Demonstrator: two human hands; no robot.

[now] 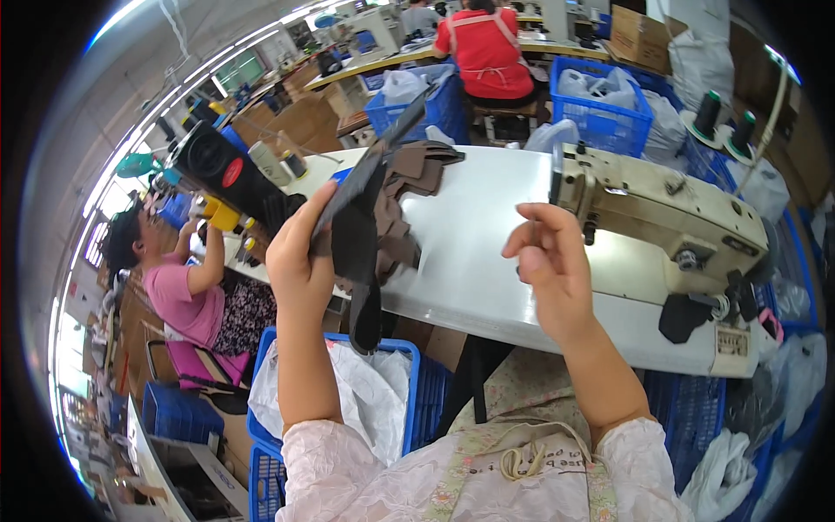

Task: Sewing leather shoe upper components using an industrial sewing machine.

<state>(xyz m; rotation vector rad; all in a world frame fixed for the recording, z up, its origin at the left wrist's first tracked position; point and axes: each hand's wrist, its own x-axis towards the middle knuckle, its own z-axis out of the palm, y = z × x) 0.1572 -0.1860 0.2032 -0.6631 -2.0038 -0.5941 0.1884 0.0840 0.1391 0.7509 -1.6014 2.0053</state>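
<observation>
My left hand (300, 248) is closed around black cut fabric pieces (357, 230), held upright above the left end of the white sewing table (474, 209). One long flap hangs below the table edge. Just behind them, brown cut pieces (417, 170) lie in an overlapping heap, partly hidden by the black ones. My right hand (552, 270) hovers over the table's middle, left of the sewing machine (661, 196). Its fingers are loosely bent and apart, and I see no piece held in them. A small dark spot by the thumb is too small to name.
At the table's left stand a black speaker (228, 170) and thread spools (296, 163). A blue crate (404, 348) with white sheeting sits below the left edge. A co-worker in pink (191, 291) sits at left; another in red (487, 56) sits beyond, between blue crates (604, 109).
</observation>
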